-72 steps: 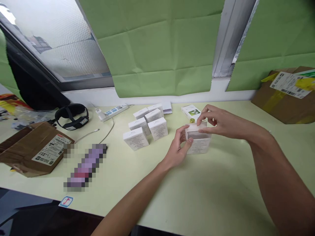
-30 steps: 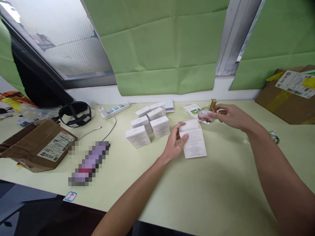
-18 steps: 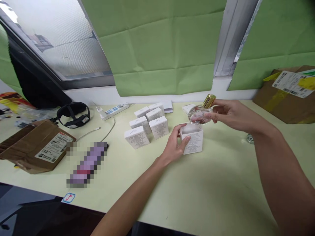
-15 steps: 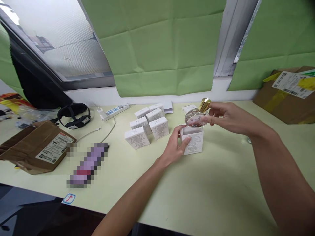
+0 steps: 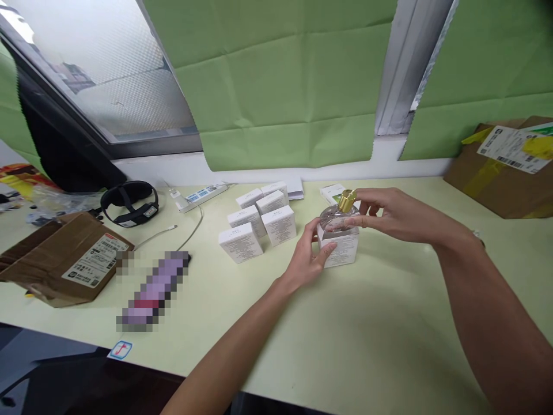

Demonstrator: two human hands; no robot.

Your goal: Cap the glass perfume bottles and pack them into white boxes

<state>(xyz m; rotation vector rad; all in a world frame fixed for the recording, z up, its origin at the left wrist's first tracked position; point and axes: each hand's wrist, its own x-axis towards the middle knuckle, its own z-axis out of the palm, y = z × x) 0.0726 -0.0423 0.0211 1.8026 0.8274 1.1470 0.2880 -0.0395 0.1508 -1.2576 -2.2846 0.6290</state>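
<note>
My left hand (image 5: 309, 253) grips a small white printed box (image 5: 342, 248) by its left side, thumb on the front face. The box stands on the table with its top open. In my right hand (image 5: 380, 214) is a clear glass perfume bottle (image 5: 334, 219) with a gold cap (image 5: 347, 200), held between thumb and fingers. The bottle's lower part is inside the mouth of the box and hidden by its front wall; the cap and shoulders show above, leaning slightly to the right.
Several similar white boxes (image 5: 279, 225) stand grouped left of my hands. Behind the bottle lies another white piece (image 5: 332, 192). Cardboard cartons sit at left (image 5: 86, 259) and far right (image 5: 501, 167). A blurred-out phone (image 5: 158, 291), black headset (image 5: 130, 204) and power strip (image 5: 207, 195) are leftward.
My right hand has lowered the perfume bottle, moving slightly left, from above the box into its opening. The bottle is more upright. My left hand stays on the box.
</note>
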